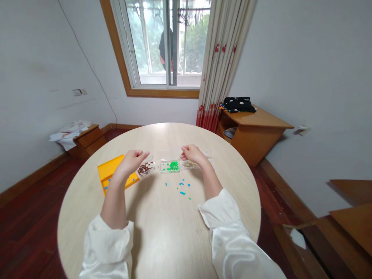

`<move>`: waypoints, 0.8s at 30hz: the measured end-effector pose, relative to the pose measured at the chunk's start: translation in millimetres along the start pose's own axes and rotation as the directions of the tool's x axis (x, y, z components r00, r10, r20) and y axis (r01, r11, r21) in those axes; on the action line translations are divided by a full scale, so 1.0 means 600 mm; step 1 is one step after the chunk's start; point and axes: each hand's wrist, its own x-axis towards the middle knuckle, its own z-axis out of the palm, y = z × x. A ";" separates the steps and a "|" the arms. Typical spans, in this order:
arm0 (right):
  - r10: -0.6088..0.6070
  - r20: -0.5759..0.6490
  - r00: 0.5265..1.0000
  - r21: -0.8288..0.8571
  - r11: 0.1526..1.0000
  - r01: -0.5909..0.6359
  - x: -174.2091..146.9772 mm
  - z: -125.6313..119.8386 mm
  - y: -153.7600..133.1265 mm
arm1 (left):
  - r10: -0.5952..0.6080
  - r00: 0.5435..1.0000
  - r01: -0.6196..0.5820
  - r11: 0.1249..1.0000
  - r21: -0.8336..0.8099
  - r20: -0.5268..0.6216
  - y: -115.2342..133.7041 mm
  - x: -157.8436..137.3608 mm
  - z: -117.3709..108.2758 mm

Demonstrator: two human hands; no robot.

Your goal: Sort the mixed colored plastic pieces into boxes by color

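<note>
My left hand is closed, fingers curled and thumb forward, above the gap between an open yellow box and a clear box of dark brown pieces. My right hand hovers over a clear box of beige pieces, its fingertips pinched together. Anything inside either grip is too small to make out. Between the hands stands an open clear box holding small green pieces. Loose blue pieces and a few green ones lie on the table nearer me. Some blue pieces sit in the yellow box.
Everything rests on a round pale wooden table. Beyond it are a window and a patterned curtain. A wooden cabinet with black cloth on top stands back right; a small cabinet with papers is at left.
</note>
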 end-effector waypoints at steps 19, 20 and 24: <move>-0.060 0.064 0.996 -0.114 0.991 0.067 0.006 -0.004 0.011 | -0.104 0.991 0.135 0.730 -0.670 0.087 0.016 0.004 0.010; -0.058 0.064 0.996 -0.114 0.991 0.065 0.005 -0.005 0.010 | -0.134 0.990 0.133 0.751 -0.647 0.048 0.010 0.006 0.004; -0.064 0.061 0.996 -0.087 0.994 0.069 0.003 -0.009 0.007 | -0.258 0.936 0.214 0.957 -0.197 -0.239 -0.025 0.005 -0.041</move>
